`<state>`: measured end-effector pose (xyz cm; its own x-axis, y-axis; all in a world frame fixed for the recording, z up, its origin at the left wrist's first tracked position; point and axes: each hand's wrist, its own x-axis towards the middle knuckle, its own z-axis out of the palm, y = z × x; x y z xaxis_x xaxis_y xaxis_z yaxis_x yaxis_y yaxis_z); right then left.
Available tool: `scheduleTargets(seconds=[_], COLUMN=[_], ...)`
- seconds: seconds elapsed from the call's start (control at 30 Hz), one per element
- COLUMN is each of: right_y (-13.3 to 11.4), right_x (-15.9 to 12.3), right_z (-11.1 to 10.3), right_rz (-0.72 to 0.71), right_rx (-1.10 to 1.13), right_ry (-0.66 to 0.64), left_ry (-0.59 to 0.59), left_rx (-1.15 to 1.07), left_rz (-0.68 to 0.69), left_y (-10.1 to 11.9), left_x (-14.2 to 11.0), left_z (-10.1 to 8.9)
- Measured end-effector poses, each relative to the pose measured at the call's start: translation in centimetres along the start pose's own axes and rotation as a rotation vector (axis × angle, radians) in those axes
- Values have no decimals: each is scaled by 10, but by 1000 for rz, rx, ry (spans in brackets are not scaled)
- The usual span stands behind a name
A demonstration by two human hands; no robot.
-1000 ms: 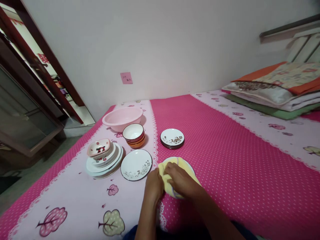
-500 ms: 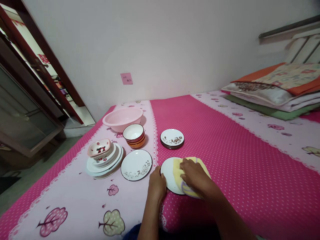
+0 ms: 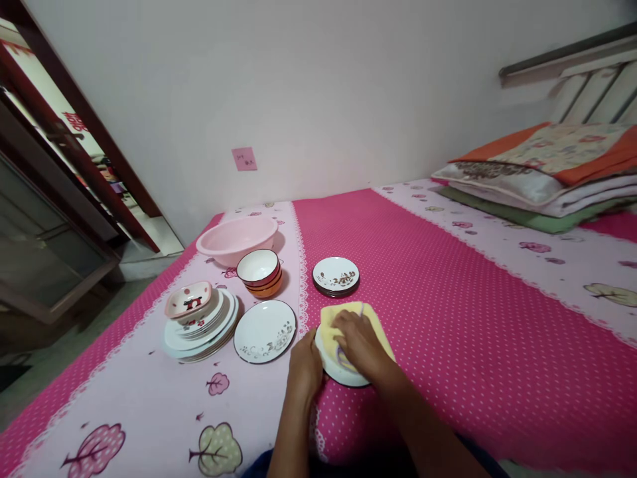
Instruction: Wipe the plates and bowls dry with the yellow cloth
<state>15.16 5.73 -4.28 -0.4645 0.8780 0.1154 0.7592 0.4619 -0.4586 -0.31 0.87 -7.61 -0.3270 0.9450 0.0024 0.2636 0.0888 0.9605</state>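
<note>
A white plate with a dark rim [image 3: 343,377] lies on the pink bedsheet, mostly covered by a yellow cloth [image 3: 375,325]. My left hand [image 3: 306,362] grips the plate's left edge. Pressed down on the cloth over the plate, my right hand [image 3: 361,342] has its fingers curled into the fabric. Just left of my left hand rests another white plate [image 3: 263,328] with a brown flower pattern. A short stack of small flowered plates [image 3: 334,272] stands beyond the cloth.
At the left, a square patterned bowl [image 3: 188,302] tops a stack of white plates [image 3: 226,325]. Stacked bowls [image 3: 259,269] stand by a pink basin [image 3: 239,239]. Folded bedding [image 3: 542,172] lies at the far right, and a wall [image 3: 348,99] rises behind.
My right hand has slid the yellow cloth leftward across the plate, covering more of it. My left hand still holds the plate's edge. The whole view has shifted slightly.
</note>
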Motion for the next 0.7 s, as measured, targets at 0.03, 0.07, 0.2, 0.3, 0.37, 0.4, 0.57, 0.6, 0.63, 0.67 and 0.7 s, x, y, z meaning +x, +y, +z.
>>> scheduleTargets(seconds=[0.03,0.07,0.2,0.3,0.37,0.4,0.57,0.6,0.63,0.67,0.7], right_y=[8,16,45,52,52,51,54,55,56,57,58], right_x=[2,2,-1,-4,-5,-5,-3,-3,-2,-3,-3], right_z=[-3,-6,-20,-26,-29,-31,-38,-39,-39,-39,-38], right_rz=[51,105,265,310,330,341,374,366,355,343,333], right_rx=[-28,-57,-146,-183,-198,-203,-204,-198,-190,-182,-174], right_ry=[25,47,91,87,84,85,85,77,68,60,53], left_ry=[8,17,99,182,199,190,77,61,52,53,68], left_rx=[-2,-4,-30,-90,-140,-158,-148,-136,-127,-121,-117], left_rz=[-1,-1,-12,-22,-30,-37,-132,-155,-173,-181,-174], left_y=[-2,-4,-8,-8,-7,-7,-12,-14,-15,-15,-14], left_x=[0,1,4,6,8,8,4,2,1,1,0], left_z=[0,1,6,10,12,13,17,19,20,20,20])
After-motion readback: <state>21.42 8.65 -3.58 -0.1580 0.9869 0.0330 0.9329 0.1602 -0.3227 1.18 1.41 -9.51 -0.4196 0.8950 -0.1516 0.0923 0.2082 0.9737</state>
